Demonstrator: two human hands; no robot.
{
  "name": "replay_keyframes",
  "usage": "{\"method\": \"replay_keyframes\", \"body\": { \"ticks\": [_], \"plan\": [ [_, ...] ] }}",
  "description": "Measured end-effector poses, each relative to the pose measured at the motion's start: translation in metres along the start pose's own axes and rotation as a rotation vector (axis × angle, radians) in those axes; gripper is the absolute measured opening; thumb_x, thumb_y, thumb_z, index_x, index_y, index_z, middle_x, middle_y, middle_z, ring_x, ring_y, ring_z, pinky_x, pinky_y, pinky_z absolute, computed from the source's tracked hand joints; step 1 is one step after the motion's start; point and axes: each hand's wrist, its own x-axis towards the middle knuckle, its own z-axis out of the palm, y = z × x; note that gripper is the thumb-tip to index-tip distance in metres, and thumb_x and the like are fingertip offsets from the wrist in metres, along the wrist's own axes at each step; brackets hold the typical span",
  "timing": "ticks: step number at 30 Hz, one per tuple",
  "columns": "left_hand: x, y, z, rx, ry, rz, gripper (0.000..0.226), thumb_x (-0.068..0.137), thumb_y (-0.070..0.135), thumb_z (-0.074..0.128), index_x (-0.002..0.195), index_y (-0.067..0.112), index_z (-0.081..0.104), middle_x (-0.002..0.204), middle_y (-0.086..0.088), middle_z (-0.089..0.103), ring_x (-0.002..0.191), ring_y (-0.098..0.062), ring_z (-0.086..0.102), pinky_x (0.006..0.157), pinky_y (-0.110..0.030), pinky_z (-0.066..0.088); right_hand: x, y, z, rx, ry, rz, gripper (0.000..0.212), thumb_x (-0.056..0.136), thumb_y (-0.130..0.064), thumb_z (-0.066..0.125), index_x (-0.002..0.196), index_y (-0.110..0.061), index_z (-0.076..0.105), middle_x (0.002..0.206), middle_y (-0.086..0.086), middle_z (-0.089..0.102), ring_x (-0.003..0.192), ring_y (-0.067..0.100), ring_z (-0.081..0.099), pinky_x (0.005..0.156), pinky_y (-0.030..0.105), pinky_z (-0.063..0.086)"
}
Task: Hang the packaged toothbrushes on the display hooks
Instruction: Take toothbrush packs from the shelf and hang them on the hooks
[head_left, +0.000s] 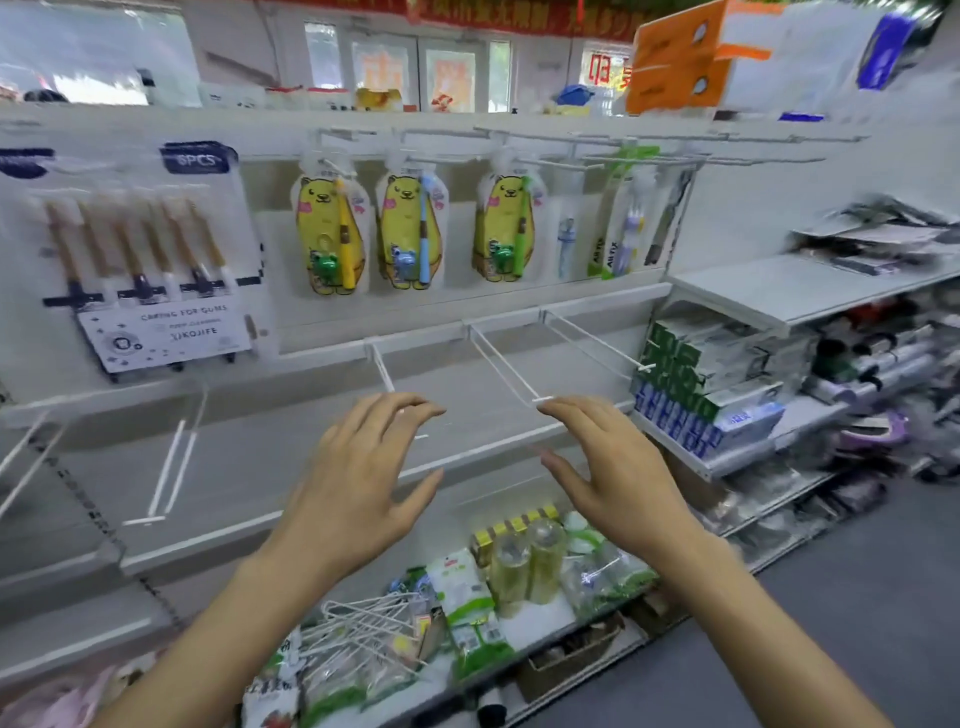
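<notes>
Both your grips were wide and held nothing: left hand (358, 483) and right hand (618, 467) hovered just below the bare wire display hooks (506, 364). The bear-pack toothbrushes (410, 228) hung above your grips, already hooked for shoppers to see.

Green-and-blue boxes (696, 400) fill the right-hand shelf, bagged goods (467, 608) the bottom one.

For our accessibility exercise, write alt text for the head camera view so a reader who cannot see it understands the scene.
Two empty, open hands, left hand and right hand, reach toward bare white display hooks on a shop shelf. On the row above hang three yellow bear toothbrush packs, with a six-piece toothbrush pack to the left.
</notes>
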Motion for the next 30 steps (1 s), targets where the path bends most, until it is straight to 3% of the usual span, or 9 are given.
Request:
{"method": "replay_keyframes", "body": {
  "ticks": [9, 15, 21, 26, 30],
  "plan": [
    [0.058, 0.138, 0.063, -0.03, -0.056, 0.085, 0.058, 0.085, 0.057, 0.047, 0.135, 0.028, 0.045, 0.134, 0.006, 0.047, 0.125, -0.017, 0.047, 0.1, -0.039, 0.049, -0.088, 0.103, -0.078, -0.108, 0.001, 0.12, 0.055, 0.09, -0.031, 0.069, 0.14, -0.014, 0.051, 0.138, -0.001, 0.054, 0.131, 0.018, 0.047, 0.11, 0.033, 0.041],
    [0.097, 0.249, 0.109, -0.054, -0.072, 0.146, 0.06, 0.083, 0.056, 0.05, 0.134, 0.025, 0.047, 0.13, 0.004, 0.05, 0.121, -0.018, 0.05, 0.096, -0.036, 0.05, -0.141, 0.185, -0.14, -0.156, -0.029, 0.16, 0.056, 0.088, -0.032, 0.07, 0.138, -0.014, 0.052, 0.135, 0.0, 0.057, 0.126, 0.019, 0.049, 0.108, 0.02, 0.03],
    [0.138, 0.336, 0.148, -0.092, -0.106, 0.191, 0.06, 0.084, 0.054, 0.059, 0.136, 0.028, 0.045, 0.134, 0.006, 0.049, 0.122, -0.017, 0.049, 0.098, -0.035, 0.048, -0.18, 0.254, -0.188, -0.219, -0.039, 0.194, 0.055, 0.09, -0.034, 0.069, 0.138, -0.013, 0.052, 0.135, 0.001, 0.057, 0.127, 0.021, 0.05, 0.108, 0.032, 0.041],
    [0.173, 0.391, 0.178, -0.113, -0.136, 0.252, 0.062, 0.085, 0.053, 0.061, 0.14, 0.03, 0.043, 0.139, 0.007, 0.047, 0.128, -0.014, 0.045, 0.105, -0.031, 0.04, -0.204, 0.303, -0.218, -0.234, -0.025, 0.271, 0.057, 0.091, -0.036, 0.069, 0.142, -0.018, 0.049, 0.137, -0.005, 0.055, 0.13, 0.015, 0.046, 0.11, 0.025, 0.034],
    [0.208, 0.421, 0.207, -0.156, -0.14, 0.287, 0.059, 0.084, 0.05, 0.063, 0.137, 0.028, 0.048, 0.134, 0.008, 0.05, 0.124, -0.014, 0.049, 0.103, -0.032, 0.043, -0.214, 0.344, -0.228, -0.24, -0.013, 0.351, 0.056, 0.093, -0.038, 0.065, 0.143, -0.017, 0.048, 0.14, -0.005, 0.053, 0.133, 0.016, 0.045, 0.112, 0.029, 0.037]
  ]
}}
